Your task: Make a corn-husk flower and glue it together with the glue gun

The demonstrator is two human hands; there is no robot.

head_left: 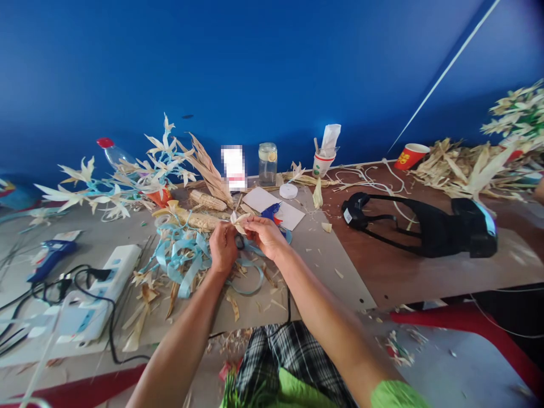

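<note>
Both hands meet at a small pale corn husk flower (238,221) above the table. My left hand (224,248) is closed around its lower end; the grip itself is partly hidden. From the other side, my right hand (264,233) pinches a petal between thumb and fingers. Just left of the hands lie a corn cob (198,221) and a tangle of light blue ribbon (182,260). Another corn cob (208,200) rests behind them. Beyond my right hand, a blue glue gun (271,212) lies partly hidden on white card (294,217).
At left are a white power strip (123,258), black cords and another blue glue gun (57,254). Husk flowers on blue stems (164,147) stand behind. A glass jar (267,167), paper cup (323,164) and red cup (410,157) line the wall. A black headset (437,229) lies right.
</note>
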